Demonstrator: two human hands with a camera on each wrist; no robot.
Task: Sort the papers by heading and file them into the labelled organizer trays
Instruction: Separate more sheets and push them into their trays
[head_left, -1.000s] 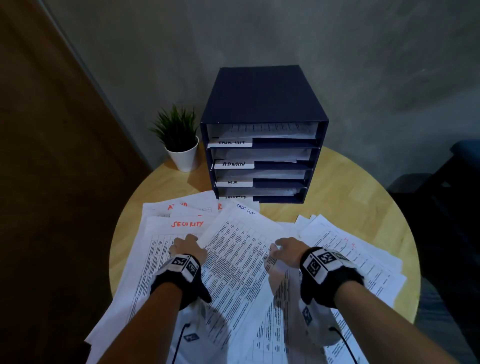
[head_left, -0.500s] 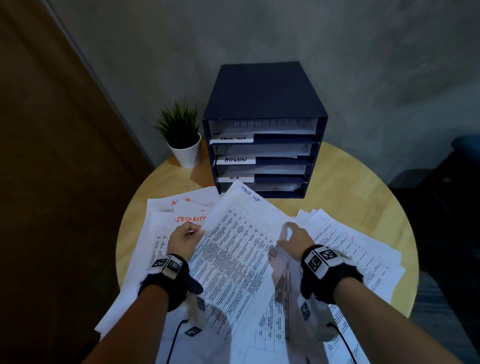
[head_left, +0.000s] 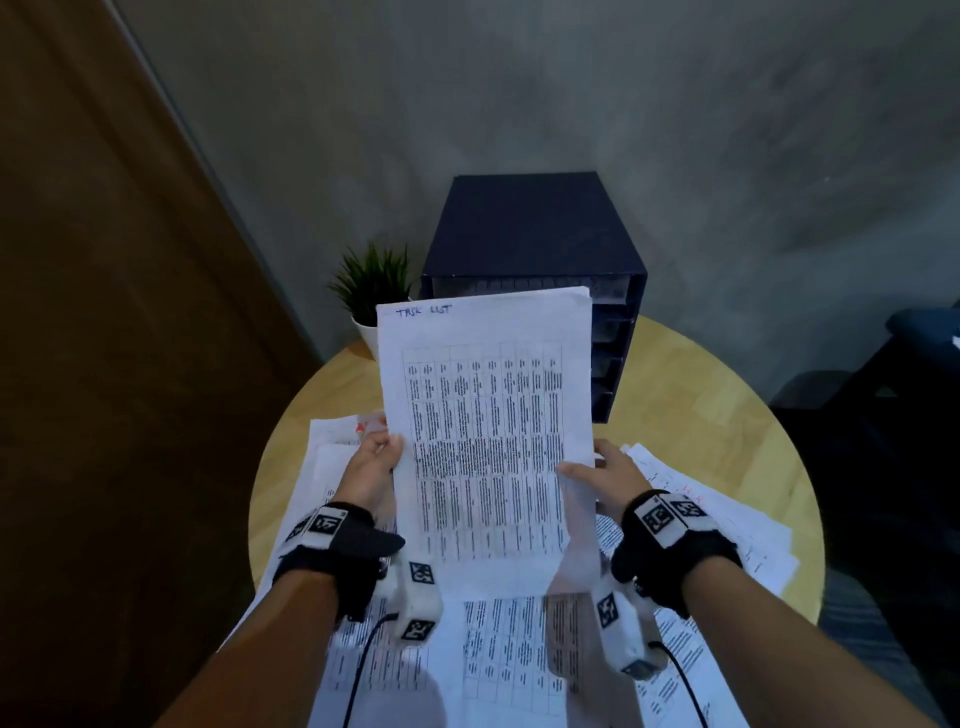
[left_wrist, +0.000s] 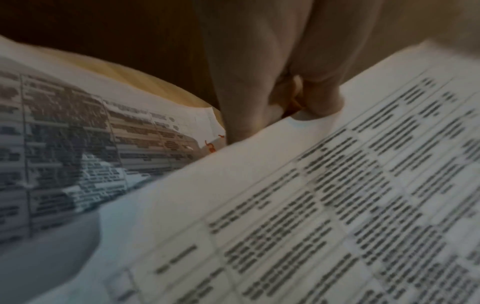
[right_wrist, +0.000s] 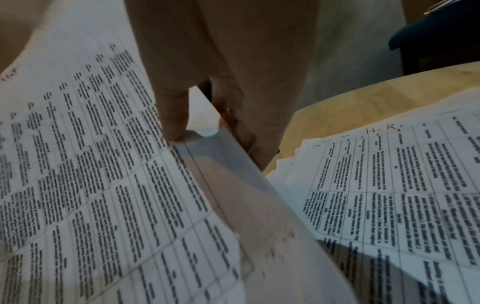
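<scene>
A printed sheet headed "TASK LIST" (head_left: 485, 426) is held up above the round table, in front of the dark blue organizer (head_left: 535, 244). My left hand (head_left: 375, 462) pinches its left edge, thumb on the front (left_wrist: 322, 102). My right hand (head_left: 597, 470) pinches the right edge, thumb on the printed face (right_wrist: 174, 115), fingers behind. More printed sheets lie spread on the table below (head_left: 509, 654). One pile at the right bears a red "H.R." heading (right_wrist: 381, 128). The sheet hides most of the organizer's tray fronts and labels.
A small potted plant (head_left: 371, 291) stands left of the organizer. The round wooden table (head_left: 691, 415) has bare wood at its right and rear. A brown door (head_left: 104, 364) is at the left, a grey wall behind, and dark furniture (head_left: 914, 353) at the right.
Both hands took the "TASK LIST" sheet by its edges and raised it off the pile, turning it upright in front of the organizer. The head view tilted upward.
</scene>
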